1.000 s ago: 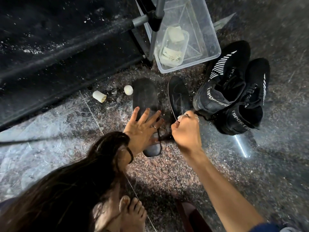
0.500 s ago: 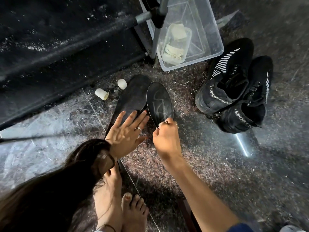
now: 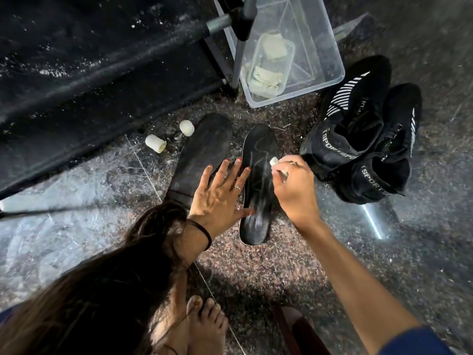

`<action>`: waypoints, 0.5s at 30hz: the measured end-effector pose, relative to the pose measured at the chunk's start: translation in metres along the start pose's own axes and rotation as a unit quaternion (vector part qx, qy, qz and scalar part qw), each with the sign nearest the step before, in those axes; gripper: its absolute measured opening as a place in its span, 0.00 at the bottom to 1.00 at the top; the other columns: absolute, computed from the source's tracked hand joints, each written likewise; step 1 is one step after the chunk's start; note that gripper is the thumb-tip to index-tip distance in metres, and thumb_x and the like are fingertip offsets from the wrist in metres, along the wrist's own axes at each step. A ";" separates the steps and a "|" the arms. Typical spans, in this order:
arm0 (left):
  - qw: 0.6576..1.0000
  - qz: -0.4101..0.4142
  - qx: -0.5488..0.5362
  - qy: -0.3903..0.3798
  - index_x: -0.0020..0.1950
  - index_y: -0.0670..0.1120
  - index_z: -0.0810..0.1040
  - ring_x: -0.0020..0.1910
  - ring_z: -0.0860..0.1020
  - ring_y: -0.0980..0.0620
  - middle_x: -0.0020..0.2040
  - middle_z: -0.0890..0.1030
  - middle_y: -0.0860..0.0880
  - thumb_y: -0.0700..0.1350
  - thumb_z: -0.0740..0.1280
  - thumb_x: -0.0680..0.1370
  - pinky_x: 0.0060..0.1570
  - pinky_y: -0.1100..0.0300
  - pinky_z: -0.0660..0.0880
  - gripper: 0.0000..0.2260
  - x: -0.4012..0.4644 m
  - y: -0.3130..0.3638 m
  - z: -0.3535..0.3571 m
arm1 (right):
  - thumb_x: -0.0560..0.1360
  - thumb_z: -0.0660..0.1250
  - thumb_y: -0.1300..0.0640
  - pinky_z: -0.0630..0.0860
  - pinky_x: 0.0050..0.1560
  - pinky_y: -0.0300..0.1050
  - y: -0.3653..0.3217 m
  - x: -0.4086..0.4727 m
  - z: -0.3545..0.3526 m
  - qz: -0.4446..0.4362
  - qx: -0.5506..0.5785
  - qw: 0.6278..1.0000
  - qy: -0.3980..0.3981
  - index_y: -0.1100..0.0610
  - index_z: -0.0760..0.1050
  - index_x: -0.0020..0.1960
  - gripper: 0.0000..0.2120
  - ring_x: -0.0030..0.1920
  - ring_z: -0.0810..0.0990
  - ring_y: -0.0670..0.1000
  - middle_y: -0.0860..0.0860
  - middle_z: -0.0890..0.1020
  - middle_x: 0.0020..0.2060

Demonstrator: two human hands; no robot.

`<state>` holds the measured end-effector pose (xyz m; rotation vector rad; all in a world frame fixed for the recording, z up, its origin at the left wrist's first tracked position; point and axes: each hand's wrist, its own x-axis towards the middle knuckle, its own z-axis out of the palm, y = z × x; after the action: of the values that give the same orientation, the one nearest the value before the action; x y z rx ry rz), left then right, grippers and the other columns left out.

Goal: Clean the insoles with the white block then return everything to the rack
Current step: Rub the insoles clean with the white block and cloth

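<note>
rubbing: right hand [image 3: 294,190] pinches the white block [image 3: 274,160] against the right insole [image 3: 258,183] on the floor; left hand [image 3: 220,198], fingers flat and spread, pins it. advice: short firm strokes heel to toe, then the second insole [image 3: 202,155].

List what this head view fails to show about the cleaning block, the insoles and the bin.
- White block: only its tip shows; the right hand covers the rest.
- Left insole: heel hidden under the left hand and hair.
- Clear bin: top cut off by the frame edge; the pale contents of its inner tub are too blurred to identify.
</note>
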<state>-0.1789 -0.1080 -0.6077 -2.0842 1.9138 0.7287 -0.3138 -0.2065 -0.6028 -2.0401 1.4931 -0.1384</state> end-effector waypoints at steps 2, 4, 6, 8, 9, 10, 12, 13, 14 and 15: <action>1.000 -0.005 0.022 0.006 0.77 0.51 0.36 0.76 0.38 0.47 0.77 0.34 0.48 0.70 0.52 0.74 0.72 0.44 0.37 0.41 0.000 0.001 0.001 | 0.74 0.62 0.68 0.71 0.56 0.41 0.002 0.006 0.001 -0.026 -0.010 1.000 -0.007 0.64 0.80 0.51 0.10 0.52 0.77 0.56 0.56 0.79 0.52; 0.999 -0.007 0.031 0.007 0.77 0.51 0.36 0.76 0.38 0.46 0.76 0.32 0.49 0.71 0.52 0.73 0.71 0.43 0.37 0.42 -0.003 0.002 0.002 | 0.74 0.62 0.68 0.67 0.56 0.37 0.001 0.011 0.004 -0.059 -0.013 0.998 -0.021 0.62 0.79 0.56 0.13 0.54 0.76 0.56 0.57 0.78 0.54; 0.999 0.003 0.032 0.006 0.77 0.50 0.36 0.76 0.36 0.47 0.75 0.31 0.52 0.71 0.53 0.73 0.71 0.43 0.36 0.43 -0.007 0.004 0.004 | 0.74 0.61 0.68 0.68 0.60 0.42 -0.001 0.015 0.010 -0.080 -0.018 0.996 -0.041 0.62 0.76 0.60 0.16 0.57 0.75 0.57 0.58 0.77 0.56; 0.999 0.009 0.037 0.001 0.77 0.49 0.35 0.75 0.35 0.48 0.75 0.30 0.53 0.71 0.53 0.74 0.71 0.44 0.34 0.44 -0.010 0.004 0.007 | 0.74 0.61 0.69 0.71 0.60 0.48 -0.002 0.019 0.016 -0.089 -0.033 0.995 -0.042 0.63 0.75 0.62 0.17 0.58 0.75 0.58 0.58 0.77 0.57; 0.999 0.010 0.040 -0.005 0.76 0.49 0.34 0.75 0.34 0.48 0.74 0.29 0.52 0.71 0.52 0.74 0.70 0.44 0.32 0.44 -0.010 0.004 0.008 | 0.74 0.61 0.71 0.72 0.59 0.49 -0.002 0.021 0.018 -0.093 -0.044 0.994 -0.036 0.64 0.75 0.61 0.16 0.57 0.75 0.59 0.58 0.77 0.56; 0.999 0.010 0.043 -0.012 0.76 0.48 0.32 0.74 0.33 0.47 0.74 0.28 0.52 0.71 0.51 0.74 0.69 0.44 0.31 0.44 -0.010 0.004 0.009 | 0.73 0.62 0.72 0.74 0.57 0.50 -0.002 0.022 0.020 -0.095 -0.056 0.993 -0.032 0.63 0.77 0.59 0.16 0.55 0.76 0.59 0.57 0.78 0.54; 0.999 0.005 0.043 -0.023 0.75 0.48 0.31 0.74 0.33 0.47 0.74 0.28 0.51 0.71 0.51 0.74 0.68 0.44 0.30 0.44 -0.008 0.005 0.009 | 0.72 0.62 0.73 0.75 0.52 0.50 -0.002 0.023 0.022 -0.102 -0.081 0.991 -0.033 0.62 0.79 0.56 0.16 0.52 0.76 0.58 0.55 0.79 0.51; 0.999 0.004 0.041 -0.028 0.76 0.48 0.32 0.74 0.33 0.47 0.74 0.29 0.51 0.70 0.51 0.74 0.68 0.44 0.30 0.44 -0.007 0.006 0.009 | 0.73 0.61 0.72 0.75 0.51 0.50 0.000 0.024 0.023 -0.102 -0.090 0.990 -0.035 0.62 0.79 0.56 0.15 0.51 0.75 0.57 0.54 0.79 0.50; 0.999 0.002 0.040 -0.033 0.76 0.47 0.32 0.74 0.33 0.47 0.75 0.30 0.51 0.70 0.52 0.75 0.68 0.45 0.30 0.44 -0.006 0.007 0.008 | 0.75 0.61 0.70 0.75 0.50 0.48 -0.001 0.023 0.024 -0.092 -0.089 0.991 -0.035 0.62 0.79 0.55 0.13 0.51 0.75 0.55 0.53 0.78 0.49; 0.999 0.000 0.037 -0.037 0.76 0.47 0.32 0.74 0.33 0.47 0.75 0.30 0.51 0.70 0.52 0.75 0.68 0.44 0.30 0.44 -0.007 0.009 0.008 | 0.77 0.59 0.65 0.74 0.49 0.46 0.000 0.022 0.026 -0.080 -0.087 0.992 -0.039 0.61 0.78 0.54 0.10 0.49 0.73 0.53 0.51 0.77 0.47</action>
<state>-0.1893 -0.0996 -0.6094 -1.9849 1.8714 0.7133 -0.2949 -0.2155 -0.6292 -2.2757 1.3339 0.0092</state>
